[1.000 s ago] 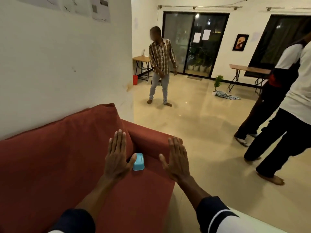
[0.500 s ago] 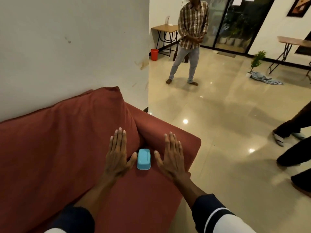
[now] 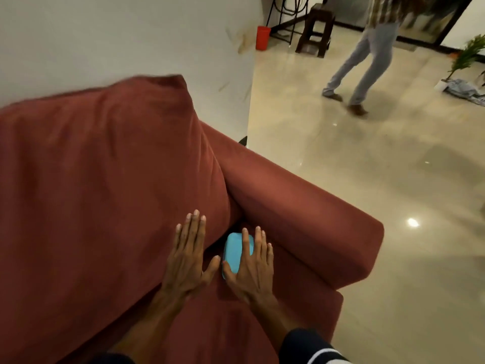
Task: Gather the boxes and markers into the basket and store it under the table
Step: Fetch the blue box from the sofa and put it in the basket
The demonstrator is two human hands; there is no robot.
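A small light-blue box lies on the seat of a red sofa, in the corner by the armrest. My left hand is flat with fingers spread, just left of the box, its thumb near the box's edge. My right hand is also flat and spread, and it overlaps the box's right side, with the index finger over the top and the thumb at its near end. Neither hand is closed around it. No basket or markers are in view.
The sofa's armrest runs to the right of the box and the back cushion rises behind. A white wall stands behind. On the tiled floor beyond, a person walks near a stool, a red bin and a potted plant.
The view has tilted down and come closer to the sofa. My right hand moved left from beside the box to over its right side. The person on the floor stepped to the right.
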